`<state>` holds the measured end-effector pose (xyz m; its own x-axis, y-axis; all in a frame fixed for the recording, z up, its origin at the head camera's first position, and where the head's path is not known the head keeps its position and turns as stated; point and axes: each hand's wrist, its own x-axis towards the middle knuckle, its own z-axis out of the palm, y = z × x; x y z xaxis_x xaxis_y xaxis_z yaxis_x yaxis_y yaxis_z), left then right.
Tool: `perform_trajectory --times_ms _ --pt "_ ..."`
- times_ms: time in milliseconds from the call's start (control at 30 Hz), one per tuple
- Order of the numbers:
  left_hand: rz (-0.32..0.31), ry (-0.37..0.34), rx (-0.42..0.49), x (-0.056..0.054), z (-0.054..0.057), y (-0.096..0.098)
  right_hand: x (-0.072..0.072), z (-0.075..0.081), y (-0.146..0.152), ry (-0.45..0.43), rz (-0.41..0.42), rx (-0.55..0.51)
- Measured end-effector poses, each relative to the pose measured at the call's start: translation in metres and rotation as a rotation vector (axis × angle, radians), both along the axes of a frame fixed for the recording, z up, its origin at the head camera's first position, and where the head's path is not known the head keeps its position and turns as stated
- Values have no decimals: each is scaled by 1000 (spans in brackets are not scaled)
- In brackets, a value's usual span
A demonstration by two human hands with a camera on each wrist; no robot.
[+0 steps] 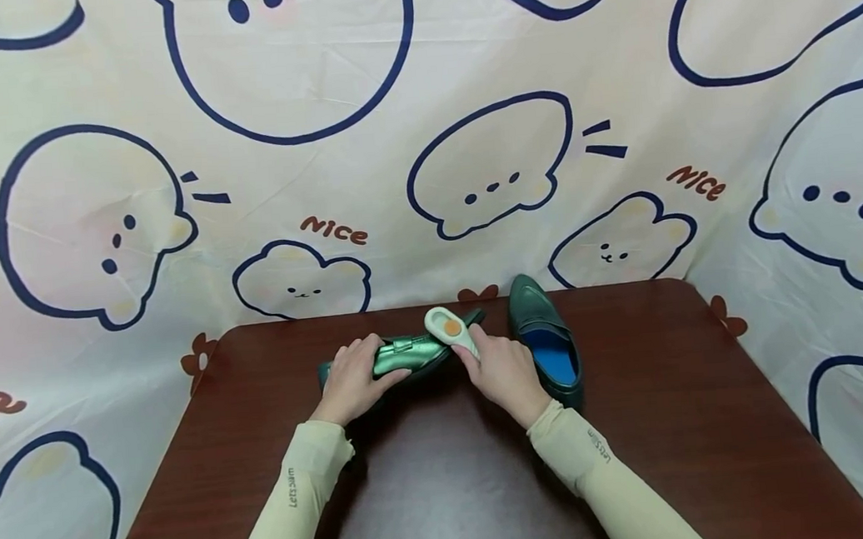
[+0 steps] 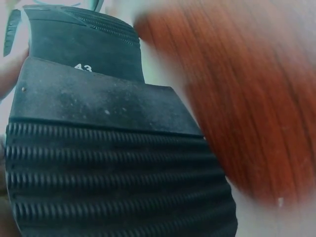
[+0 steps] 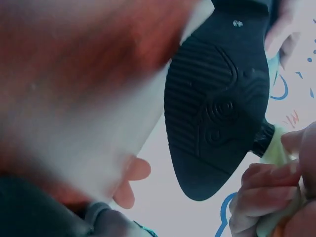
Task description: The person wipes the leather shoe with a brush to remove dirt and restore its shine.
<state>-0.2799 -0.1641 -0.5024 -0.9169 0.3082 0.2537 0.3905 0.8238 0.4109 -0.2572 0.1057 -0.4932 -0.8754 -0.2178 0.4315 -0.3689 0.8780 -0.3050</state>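
Observation:
A glossy green loafer (image 1: pixel 411 354) is tipped on its side over the back of the table, its toe toward the right. My left hand (image 1: pixel 356 379) grips it at the heel end. The dark ribbed sole (image 2: pixel 108 168), marked 43, fills much of the left wrist view. My right hand (image 1: pixel 502 373) holds a small pale shoe brush (image 1: pixel 445 325) with an orange spot on its back. Its dark bristles (image 3: pixel 261 139) meet the shoe's edge near the toe in the right wrist view.
The matching green loafer (image 1: pixel 535 312), with a blue insole, stands upright just right of my right hand, toe toward the back. Both are on a dark brown table (image 1: pixel 447 485). A cream cloth with cartoon bears (image 1: pixel 492 165) hangs behind and along the sides.

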Motion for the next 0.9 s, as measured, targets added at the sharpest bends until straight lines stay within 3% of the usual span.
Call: perform_trajectory --times_ms 267,600,900 --pt "-12 -6 -11 1 1 1 -4 8 9 -15 -73 -10" --pt "-1 40 -12 0 2 1 13 7 -16 -126 143 -25" --pt "5 34 -18 2 -1 2 14 -3 -24 -96 119 -15"
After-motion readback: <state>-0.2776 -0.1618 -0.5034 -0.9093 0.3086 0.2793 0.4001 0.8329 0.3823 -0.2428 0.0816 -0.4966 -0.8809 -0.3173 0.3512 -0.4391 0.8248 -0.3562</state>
